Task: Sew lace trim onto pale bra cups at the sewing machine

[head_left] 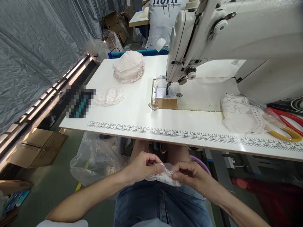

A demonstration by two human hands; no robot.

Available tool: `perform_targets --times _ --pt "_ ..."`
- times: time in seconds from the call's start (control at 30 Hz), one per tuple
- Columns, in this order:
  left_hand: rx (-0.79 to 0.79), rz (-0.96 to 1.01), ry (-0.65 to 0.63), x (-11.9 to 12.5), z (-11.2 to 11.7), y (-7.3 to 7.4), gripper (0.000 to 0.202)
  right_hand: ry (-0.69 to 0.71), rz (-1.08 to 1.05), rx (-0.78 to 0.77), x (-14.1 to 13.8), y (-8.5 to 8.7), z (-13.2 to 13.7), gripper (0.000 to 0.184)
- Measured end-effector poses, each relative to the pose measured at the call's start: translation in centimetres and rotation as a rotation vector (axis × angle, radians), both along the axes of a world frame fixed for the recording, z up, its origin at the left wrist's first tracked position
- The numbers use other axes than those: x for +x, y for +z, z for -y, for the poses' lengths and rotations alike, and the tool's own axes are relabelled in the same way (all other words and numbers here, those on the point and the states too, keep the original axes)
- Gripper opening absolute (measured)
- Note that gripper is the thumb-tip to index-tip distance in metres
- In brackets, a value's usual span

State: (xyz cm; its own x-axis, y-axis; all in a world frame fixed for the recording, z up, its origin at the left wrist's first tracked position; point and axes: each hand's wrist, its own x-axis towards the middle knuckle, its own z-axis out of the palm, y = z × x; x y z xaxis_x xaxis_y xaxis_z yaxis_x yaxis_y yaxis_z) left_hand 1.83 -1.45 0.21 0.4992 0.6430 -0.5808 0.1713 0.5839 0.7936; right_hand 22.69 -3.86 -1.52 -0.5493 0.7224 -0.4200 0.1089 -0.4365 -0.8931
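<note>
Over my lap, below the table's front edge, a piece of white lace fabric [163, 179] is stretched between my two hands. My left hand [147, 168] pinches its left part between thumb and fingers. On the other side my right hand [190, 176] grips the right part, thumb on top. Parts of the lace are hidden behind the fingers. Beyond the hands stands a white sewing machine [184, 47], its needle and presser foot [167, 90] over the metal plate. Nothing lies under the foot that I can make out.
On the white table [137, 113] sit a stack of pale fabric cups [129, 67], a lace piece [111, 96], more lace pieces [243, 115] and scissors [286, 134] at right. Plastic bags [94, 160] lie below. A person [163, 22] is at the back.
</note>
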Motion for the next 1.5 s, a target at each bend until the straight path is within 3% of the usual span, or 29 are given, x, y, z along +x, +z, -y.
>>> perform_targets --times 0.13,0.27,0.63,1.0,1.17,1.5 --pt "0.089 0.049 -0.009 -0.1 -0.2 -0.3 0.033 0.005 -0.021 0.004 0.4 -0.1 0.0 0.039" --pt "0.066 0.090 -0.048 -0.1 -0.4 -0.1 0.030 0.004 -0.039 0.016 0.6 0.0 -0.1 0.041" --pt "0.222 -0.108 -0.116 0.9 -0.5 0.5 0.021 -0.001 0.044 0.094 0.2 -0.5 -0.2 0.035" --pt "0.299 -0.108 -0.152 0.6 -0.6 0.6 0.028 -0.030 0.084 0.094 0.2 -1.0 -0.2 0.041" --pt "0.352 -0.147 -0.123 0.9 -0.4 0.6 0.015 -0.036 0.089 0.123 0.3 -1.2 0.1 0.042" --pt "0.117 0.007 0.029 0.1 -0.3 0.2 0.030 -0.013 0.016 0.149 0.4 -0.8 0.5 0.030"
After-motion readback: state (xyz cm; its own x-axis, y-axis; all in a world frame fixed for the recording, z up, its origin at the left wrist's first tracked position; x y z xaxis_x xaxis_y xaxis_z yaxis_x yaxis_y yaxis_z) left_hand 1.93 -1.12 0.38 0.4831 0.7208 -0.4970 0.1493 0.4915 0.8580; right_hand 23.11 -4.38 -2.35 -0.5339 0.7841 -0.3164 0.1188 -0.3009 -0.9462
